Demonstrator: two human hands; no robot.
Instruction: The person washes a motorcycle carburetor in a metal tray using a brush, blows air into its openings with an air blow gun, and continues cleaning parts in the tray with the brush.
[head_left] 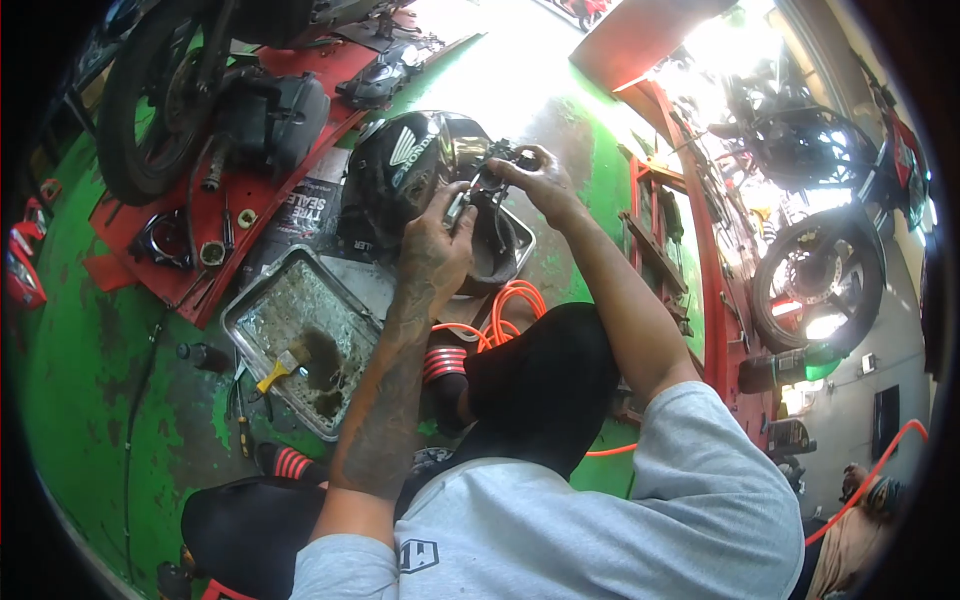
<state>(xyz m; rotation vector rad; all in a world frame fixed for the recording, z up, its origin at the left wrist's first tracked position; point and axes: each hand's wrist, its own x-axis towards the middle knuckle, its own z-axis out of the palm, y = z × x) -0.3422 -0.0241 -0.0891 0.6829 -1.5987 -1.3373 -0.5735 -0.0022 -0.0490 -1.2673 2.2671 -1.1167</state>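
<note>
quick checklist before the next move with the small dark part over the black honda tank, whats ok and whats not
1. Dark part held: ok, the right hand grips it above the tank.
2. Left hand grip: ok, closed on a silvery piece.
3. Dark part and silvery piece joined or apart: cannot tell, fingers cover them.
4. Brush out of the hands: ok, lying in the tray.
5. Tray clean: not ok, a dark stain spreads in it.
6. Orange hose well away from the tank: not ok, loops lie close by.
</note>
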